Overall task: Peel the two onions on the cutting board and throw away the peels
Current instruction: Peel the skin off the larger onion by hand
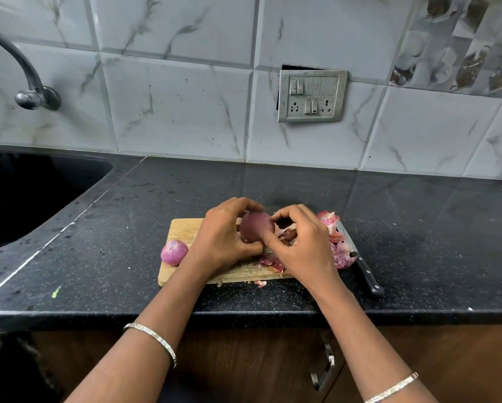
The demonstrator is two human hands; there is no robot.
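The left hand (229,237) cups the dark-red round onion (255,228) over the pale wooden cutting board (183,228); the right hand (302,245) pinches its right flank, so skin likely pulls rightward.

Close together, left hand (226,238) and right hand (303,245), fingers (288,212) curled.

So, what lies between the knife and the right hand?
Loose pink onion peels lie between the knife and the right hand, in the head view.

Pale wooden cutting board (183,228), glossy speckled black stone counter (404,222), papery peels (341,254)
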